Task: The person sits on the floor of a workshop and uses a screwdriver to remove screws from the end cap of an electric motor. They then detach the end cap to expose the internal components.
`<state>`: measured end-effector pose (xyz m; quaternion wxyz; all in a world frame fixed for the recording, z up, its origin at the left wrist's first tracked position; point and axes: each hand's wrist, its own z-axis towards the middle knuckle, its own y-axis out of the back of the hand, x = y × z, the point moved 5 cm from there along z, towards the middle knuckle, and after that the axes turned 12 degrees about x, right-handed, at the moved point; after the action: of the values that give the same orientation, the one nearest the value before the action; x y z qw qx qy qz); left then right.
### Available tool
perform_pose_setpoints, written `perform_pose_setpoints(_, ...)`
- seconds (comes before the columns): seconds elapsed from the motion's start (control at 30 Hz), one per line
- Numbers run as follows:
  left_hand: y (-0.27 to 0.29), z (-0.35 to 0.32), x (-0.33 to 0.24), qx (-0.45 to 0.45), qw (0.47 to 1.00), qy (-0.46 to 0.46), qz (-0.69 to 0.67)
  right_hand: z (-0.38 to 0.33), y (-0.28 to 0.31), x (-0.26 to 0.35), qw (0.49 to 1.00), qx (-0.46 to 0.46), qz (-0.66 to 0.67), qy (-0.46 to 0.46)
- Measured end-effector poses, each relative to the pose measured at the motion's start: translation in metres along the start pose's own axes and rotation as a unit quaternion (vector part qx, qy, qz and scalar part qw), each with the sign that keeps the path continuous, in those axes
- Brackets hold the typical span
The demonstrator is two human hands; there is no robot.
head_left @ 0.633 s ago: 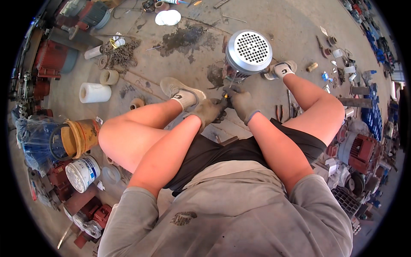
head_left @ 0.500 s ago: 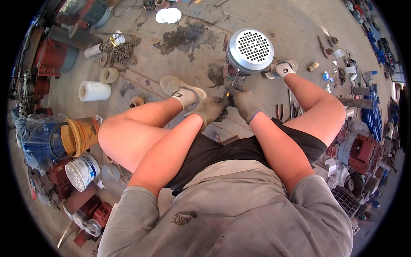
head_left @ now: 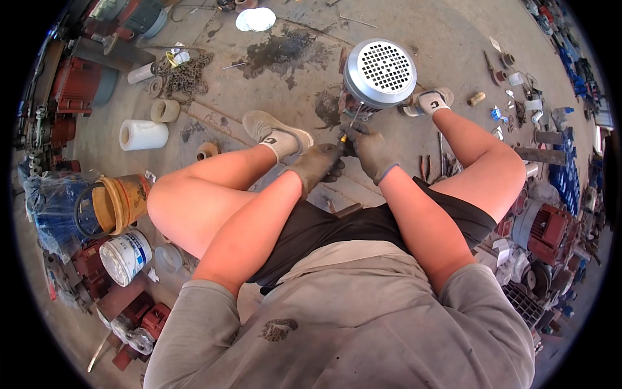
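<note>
Both my hands wear grey-brown work gloves and meet in front of my lap, around a screwdriver (head_left: pixel 357 115). My left hand (head_left: pixel 316 167) is closed at the rear end of its handle, where a bit of yellow shows. Just ahead of it, my right hand (head_left: pixel 370 152) has its fingers wrapped round the front of the tool. The thin shaft runs away from me to the near rim of a silver fan cover (head_left: pixel 379 91) with a square-holed grille. Under the cover a reddish motor body shows partly. Whether the tip sits in a screw is too small to tell.
Pliers (head_left: pixel 424 167) lie by my right thigh. Left of my foot are a white roll (head_left: pixel 144 135), a chain heap (head_left: pixel 184 74) and a yellow bucket (head_left: pixel 133 202), with a white pail (head_left: pixel 123 259) nearer. Red motors (head_left: pixel 547 230) and scattered parts crowd both sides.
My hands and the screwdriver hold nearly the same place, with only a slight shift of the grip. The fan cover appears a touch higher and further right in view.
</note>
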<state>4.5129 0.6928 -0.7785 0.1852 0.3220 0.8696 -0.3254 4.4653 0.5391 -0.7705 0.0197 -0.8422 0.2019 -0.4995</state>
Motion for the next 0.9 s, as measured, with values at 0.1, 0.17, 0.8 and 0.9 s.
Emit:
perform_pose_setpoints(0.1,0.012,0.011,0.011,0.066,0.990,0.021,-0.121,0.004,-0.001,-0.002,0.998,0.016,-0.054,0.032)
perform_pose_setpoints(0.17,0.017,0.025,0.016,0.078,0.990,0.028,-0.116,0.002,-0.004,0.001,0.999,-0.025,0.031,-0.022)
perform_pose_setpoints(0.8,0.002,0.022,0.005,0.169,0.925,-0.039,-0.339,0.104,0.105,0.179,0.826,-0.251,-0.499,0.075)
perform_pose_setpoints(0.9,0.008,0.029,0.003,0.174,0.949,-0.072,-0.252,0.108,0.105,0.176,0.816,-0.255,-0.515,0.057)
